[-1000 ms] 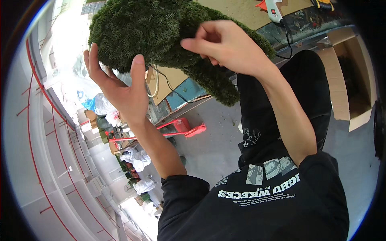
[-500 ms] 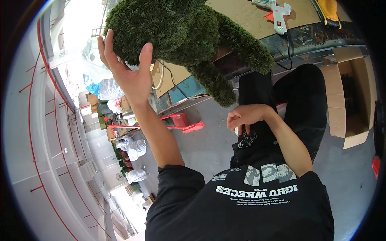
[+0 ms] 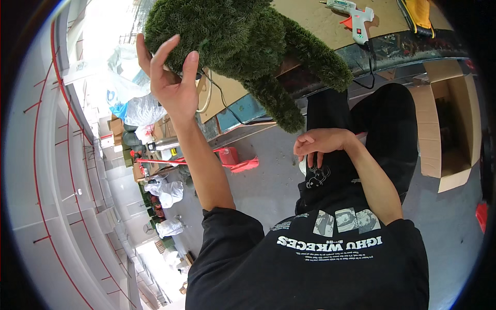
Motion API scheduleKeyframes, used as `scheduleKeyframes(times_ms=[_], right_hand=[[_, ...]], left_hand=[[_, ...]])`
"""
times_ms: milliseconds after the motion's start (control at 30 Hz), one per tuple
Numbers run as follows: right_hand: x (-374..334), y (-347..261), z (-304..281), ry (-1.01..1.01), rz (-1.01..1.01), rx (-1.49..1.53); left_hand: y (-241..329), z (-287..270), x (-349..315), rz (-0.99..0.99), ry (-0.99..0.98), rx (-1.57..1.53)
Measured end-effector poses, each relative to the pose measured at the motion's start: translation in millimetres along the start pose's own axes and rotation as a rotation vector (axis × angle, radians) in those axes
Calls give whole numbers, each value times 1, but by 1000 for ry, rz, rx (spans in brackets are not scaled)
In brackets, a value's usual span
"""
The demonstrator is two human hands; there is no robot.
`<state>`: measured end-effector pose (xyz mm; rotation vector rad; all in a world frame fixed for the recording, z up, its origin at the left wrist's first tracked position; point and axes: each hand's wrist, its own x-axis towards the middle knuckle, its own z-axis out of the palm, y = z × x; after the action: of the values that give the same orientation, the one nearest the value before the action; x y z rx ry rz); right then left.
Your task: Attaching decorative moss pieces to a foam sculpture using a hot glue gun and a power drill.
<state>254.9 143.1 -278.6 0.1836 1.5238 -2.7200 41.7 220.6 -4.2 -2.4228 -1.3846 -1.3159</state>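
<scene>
A shaggy dark green figure of artificial grass [image 3: 222, 41], with two leg-like limbs, lies at the table's near edge, its top cut off by the picture. My left hand [image 3: 173, 85] is raised at the figure's left side. Its fingers are spread and bent, the fingertips in front of or touching the green strands; I cannot tell which. My right hand [image 3: 325, 143] hangs over my lap below the limbs, fingers loosely bent and apart, with nothing seen in it. A small white thing [image 3: 303, 166] shows beneath its fingers, partly hidden.
On the table [image 3: 310, 20] lie a white and orange glue gun [image 3: 357, 23] with a black cord and a yellow-black tool [image 3: 417, 18]. An open cardboard box [image 3: 431, 129] stands at the right. Clear plastic bags [image 3: 142, 113] and a red dustpan [image 3: 235, 159] are at the left.
My left hand has shifted slightly right and down, its fingers bending more. The green figure sits a little farther right and up. My right hand has barely moved; its fingers have loosened.
</scene>
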Motion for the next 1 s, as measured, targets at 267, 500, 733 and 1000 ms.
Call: scheduleKeyframes(times_ms=[267, 500, 733, 1000], right_hand=[[-27, -78, 37, 42, -197, -349], [-25, -177, 67, 769, -865, -524], [13, -195, 44, 1240, -891, -1027], [21, -178, 51, 1276, -767, -1098]], left_hand=[[1, 5, -9, -48, -13, 36], [-12, 11, -12, 129, 71, 74], [-10, 10, -11, 209, 46, 126], [-13, 20, -9, 197, 162, 126]])
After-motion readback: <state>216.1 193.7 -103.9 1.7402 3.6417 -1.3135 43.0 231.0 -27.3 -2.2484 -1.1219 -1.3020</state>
